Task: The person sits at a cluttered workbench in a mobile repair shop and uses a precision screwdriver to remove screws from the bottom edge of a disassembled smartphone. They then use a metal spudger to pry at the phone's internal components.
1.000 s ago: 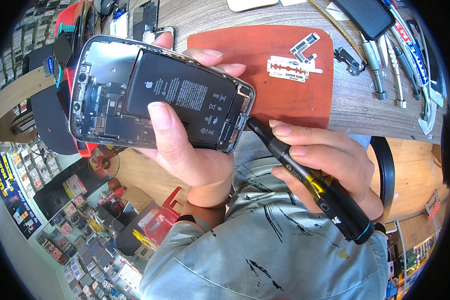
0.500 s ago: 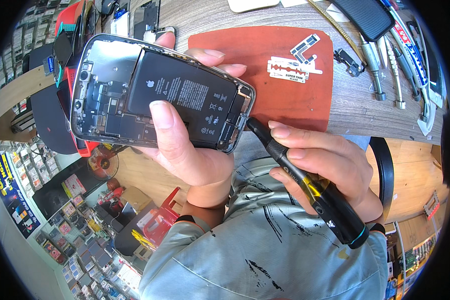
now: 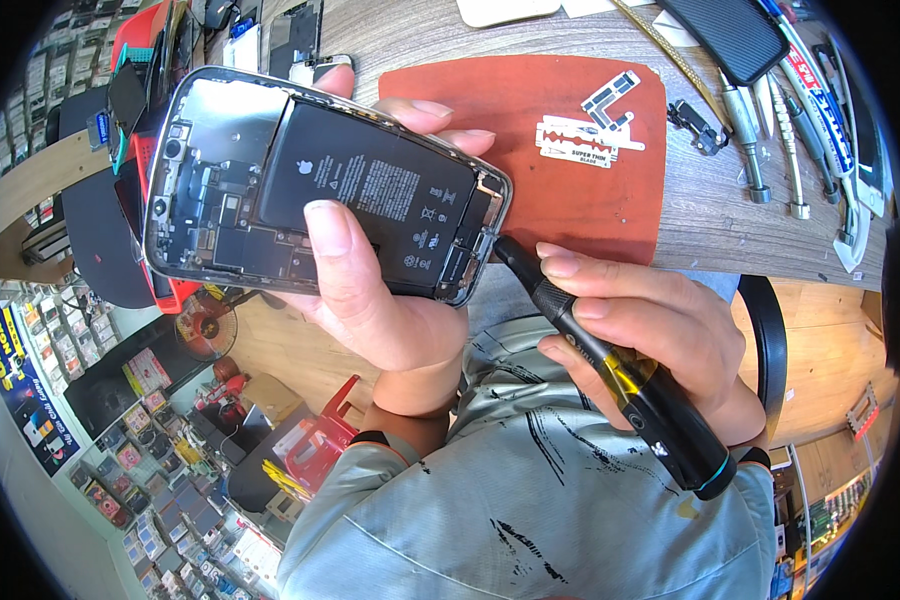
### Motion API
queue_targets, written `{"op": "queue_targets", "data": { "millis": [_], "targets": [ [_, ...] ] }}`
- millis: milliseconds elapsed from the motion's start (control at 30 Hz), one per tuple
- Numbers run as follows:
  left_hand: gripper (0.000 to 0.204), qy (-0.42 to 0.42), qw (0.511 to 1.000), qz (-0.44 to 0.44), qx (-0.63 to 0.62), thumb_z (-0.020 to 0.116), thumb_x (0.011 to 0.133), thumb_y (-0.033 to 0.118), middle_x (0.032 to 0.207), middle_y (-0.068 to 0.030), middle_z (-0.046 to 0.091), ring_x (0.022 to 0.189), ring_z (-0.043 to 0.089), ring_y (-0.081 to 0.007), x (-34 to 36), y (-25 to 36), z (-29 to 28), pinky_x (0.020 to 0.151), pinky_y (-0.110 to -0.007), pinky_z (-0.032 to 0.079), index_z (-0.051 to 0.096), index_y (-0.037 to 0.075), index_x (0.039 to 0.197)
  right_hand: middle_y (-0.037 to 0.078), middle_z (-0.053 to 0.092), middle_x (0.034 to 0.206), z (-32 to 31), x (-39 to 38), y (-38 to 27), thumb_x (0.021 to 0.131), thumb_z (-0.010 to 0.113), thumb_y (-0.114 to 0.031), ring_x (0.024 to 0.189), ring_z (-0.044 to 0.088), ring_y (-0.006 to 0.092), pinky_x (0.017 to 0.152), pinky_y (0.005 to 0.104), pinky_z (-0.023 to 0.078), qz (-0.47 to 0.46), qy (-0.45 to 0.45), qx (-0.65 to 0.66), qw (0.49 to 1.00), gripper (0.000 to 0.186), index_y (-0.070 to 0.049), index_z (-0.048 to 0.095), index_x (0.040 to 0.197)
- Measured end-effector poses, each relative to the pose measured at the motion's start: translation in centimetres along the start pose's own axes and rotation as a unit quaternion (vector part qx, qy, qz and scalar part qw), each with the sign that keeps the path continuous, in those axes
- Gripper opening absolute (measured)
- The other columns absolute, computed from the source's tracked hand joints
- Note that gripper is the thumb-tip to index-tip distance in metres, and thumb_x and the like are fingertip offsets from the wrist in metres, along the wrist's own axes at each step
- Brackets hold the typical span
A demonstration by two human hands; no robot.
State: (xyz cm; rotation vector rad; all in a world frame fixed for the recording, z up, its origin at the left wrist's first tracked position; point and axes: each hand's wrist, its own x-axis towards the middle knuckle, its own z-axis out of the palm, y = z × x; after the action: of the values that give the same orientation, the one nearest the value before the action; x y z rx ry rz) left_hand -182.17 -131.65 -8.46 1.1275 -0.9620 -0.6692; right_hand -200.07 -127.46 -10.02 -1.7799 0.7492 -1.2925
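Note:
An opened smartphone [image 3: 230, 130] lies tilted in my left hand [image 3: 370, 300], its black battery [image 3: 370, 150] and inner parts facing up. My left thumb presses over the battery's lower edge, while the fingers wrap round the far side of the frame. In my right hand [image 3: 660, 330] is a black pen-shaped power tool [image 3: 660, 410] with a yellow band, gripped between thumb and fingers. Its narrow tip points at the phone's right end, beside the lower frame edge; whether it touches I cannot tell.
On the table sits a red-brown mat [image 3: 530, 90] with a razor blade in its paper [image 3: 580, 140] and an L-shaped metal bracket [image 3: 610, 98]. A small black part [image 3: 698, 127], screwdrivers [image 3: 748, 150] and a black phone case [image 3: 735, 40] lie to the right.
Almost nothing differs. The phone has shifted very slightly to the right in the picture, and the tool stays at its right end.

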Motion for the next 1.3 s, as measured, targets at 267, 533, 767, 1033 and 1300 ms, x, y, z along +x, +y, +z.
{"op": "queue_targets", "data": {
  "millis": [267, 533, 767, 1033, 1300],
  "targets": [
    [0.073, -0.039, 0.999, -0.008, -0.004, 0.038, 0.107, 0.045, 0.108, -0.027, 0.069, 0.088, 0.075, -0.0372, 0.06, 0.23, -0.48, 0.081, -0.045, 0.064, 0.04, -0.014, 0.149, 0.026, 0.072, 0.118, -0.18, 0.16, 0.2, 0.08, 0.089, 0.003, 0.106, 0.078, 0.0395, 0.088, 0.044, 0.068, -0.002, -0.005, 0.003, 1.0, 0.051, 0.001, 0.057, 0.12],
    [0.073, -0.039, 0.999, -0.015, -0.017, 0.039, 0.107, 0.045, 0.108, -0.0271, 0.069, 0.088, 0.075, -0.0374, 0.05, 0.2, -0.6, 0.081, -0.044, 0.064, 0.04, -0.015, 0.149, 0.026, 0.072, 0.119, -0.23, 0.18, 0.14, 0.08, 0.088, 0.004, 0.107, 0.078, 0.0391, 0.089, 0.044, 0.068, 0.003, -0.007, 0.006, 1.0, 0.051, 0.0, 0.057, 0.121],
    [0.073, -0.038, 0.999, -0.006, -0.001, 0.04, 0.107, 0.045, 0.108, -0.0276, 0.07, 0.088, 0.075, -0.0377, 0.19, 0.21, -0.48, 0.081, -0.046, 0.064, 0.04, -0.016, 0.148, 0.027, 0.071, 0.119, -0.33, 0.06, 0.31, 0.081, 0.088, 0.005, 0.111, 0.076, 0.04, 0.097, 0.0494, 0.065, 0.024, -0.007, 0.043, 0.999, 0.051, 0.002, 0.057, 0.122],
    [0.072, -0.03, 0.999, -0.003, 0.011, 0.039, 0.107, 0.044, 0.108, -0.0277, 0.07, 0.088, 0.075, -0.0385, 0.26, 0.15, -0.44, 0.08, -0.045, 0.064, 0.04, -0.015, 0.148, 0.027, 0.07, 0.119, -0.34, -0.07, 0.56, 0.08, 0.086, 0.009, 0.113, 0.075, 0.0417, 0.1, 0.0511, 0.063, 0.042, -0.006, 0.068, 0.997, 0.051, 0.003, 0.059, 0.123],
    [0.072, -0.012, 1.0, -0.001, 0.026, 0.038, 0.107, 0.044, 0.108, -0.0273, 0.07, 0.087, 0.075, -0.0385, 0.23, 0.16, -0.05, 0.08, -0.044, 0.064, 0.041, -0.015, 0.149, 0.028, 0.07, 0.12, -0.31, -0.11, 0.51, 0.08, 0.086, 0.01, 0.114, 0.074, 0.0418, 0.1, 0.0511, 0.063, 0.048, 0.0, 0.077, 0.996, 0.051, 0.004, 0.06, 0.123]
  ]
}}
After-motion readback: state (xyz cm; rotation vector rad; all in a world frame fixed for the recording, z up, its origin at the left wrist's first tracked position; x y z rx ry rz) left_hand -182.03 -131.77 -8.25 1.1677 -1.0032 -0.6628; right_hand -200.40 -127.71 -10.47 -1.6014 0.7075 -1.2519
